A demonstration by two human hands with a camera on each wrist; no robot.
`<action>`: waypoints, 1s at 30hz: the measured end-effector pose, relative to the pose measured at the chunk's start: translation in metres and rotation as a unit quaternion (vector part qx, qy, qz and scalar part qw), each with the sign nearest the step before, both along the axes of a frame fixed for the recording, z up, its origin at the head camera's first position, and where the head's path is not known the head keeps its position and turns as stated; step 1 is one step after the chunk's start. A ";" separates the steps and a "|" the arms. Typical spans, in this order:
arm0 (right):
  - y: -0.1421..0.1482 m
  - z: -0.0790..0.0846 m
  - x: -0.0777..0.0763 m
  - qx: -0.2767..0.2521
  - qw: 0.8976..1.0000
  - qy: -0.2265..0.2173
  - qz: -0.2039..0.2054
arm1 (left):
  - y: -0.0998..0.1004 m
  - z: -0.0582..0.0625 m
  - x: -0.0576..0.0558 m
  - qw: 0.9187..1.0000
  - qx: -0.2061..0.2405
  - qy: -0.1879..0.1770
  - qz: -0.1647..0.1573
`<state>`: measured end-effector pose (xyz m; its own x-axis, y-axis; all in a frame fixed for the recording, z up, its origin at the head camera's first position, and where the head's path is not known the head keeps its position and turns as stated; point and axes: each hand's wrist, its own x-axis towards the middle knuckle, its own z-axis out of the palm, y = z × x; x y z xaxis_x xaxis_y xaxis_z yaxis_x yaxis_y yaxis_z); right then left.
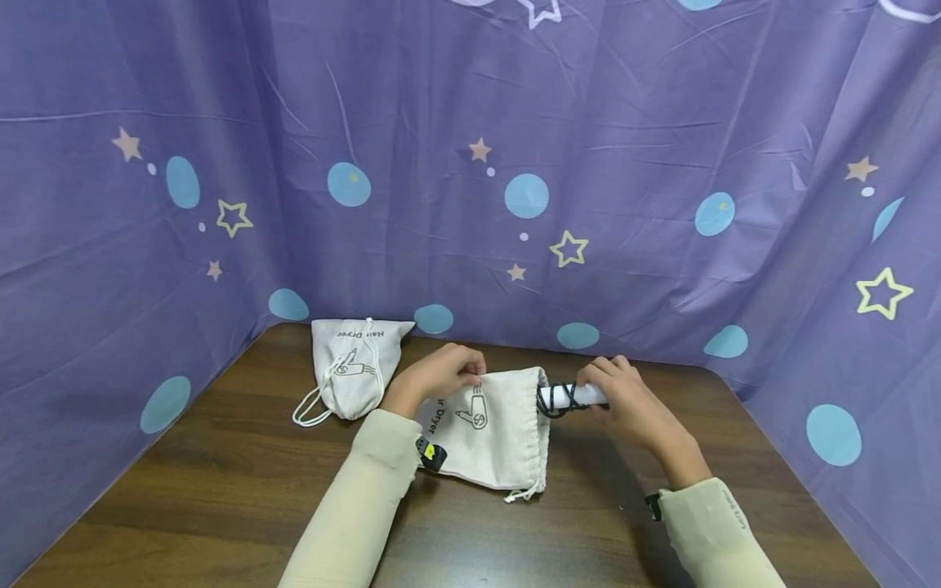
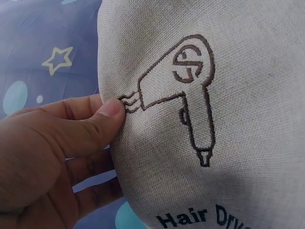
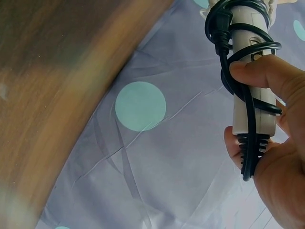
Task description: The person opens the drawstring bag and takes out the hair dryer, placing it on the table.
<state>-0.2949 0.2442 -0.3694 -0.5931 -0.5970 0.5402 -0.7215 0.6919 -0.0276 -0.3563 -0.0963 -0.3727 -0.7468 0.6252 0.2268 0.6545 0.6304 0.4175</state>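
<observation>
A cream cloth drawstring bag (image 1: 507, 433), stitched with "Hair Dryer" and a dryer outline (image 2: 176, 71), is held with its gathered mouth to the right. The left hand (image 1: 448, 369) pinches the bag's far edge between thumb and fingers, beside the outline's air lines. In the right hand (image 1: 625, 400) is a white cylindrical appliance handle (image 3: 255, 121). Black cord (image 3: 250, 112) winds round it, and a ribbed cord sleeve shows at its end. The handle's other end goes into the bag's mouth, where the rest is hidden. The right thumb presses on the handle over the cord.
A second cream "Hair Dryer" bag (image 1: 353, 371) lies at the back left of the brown wooden table (image 1: 243, 490), its white drawstring looped outward. A purple curtain (image 1: 456, 106) with stars and blue dots hangs round the table's back and sides.
</observation>
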 end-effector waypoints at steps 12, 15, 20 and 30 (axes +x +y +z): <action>0.005 0.001 0.001 -0.011 1.000 0.001 0.000 | -0.007 0.003 0.000 1.000 0.013 -0.013 0.010; 0.006 0.002 0.000 -0.014 1.000 0.004 0.002 | -0.008 0.003 0.000 1.000 0.014 -0.014 0.013; 0.006 0.002 0.001 -0.018 1.000 0.001 0.003 | -0.010 0.003 0.000 1.000 0.012 -0.016 0.020; 0.006 0.004 0.002 -0.016 1.000 -0.012 -0.004 | -0.015 0.003 0.000 0.999 0.011 -0.028 0.031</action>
<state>-0.2929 0.2500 -0.3652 -0.6105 -0.5749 0.5447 -0.7150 0.6959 -0.0668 -0.3566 -0.1109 -0.3694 -0.7959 0.5728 0.1961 0.5894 0.6590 0.4672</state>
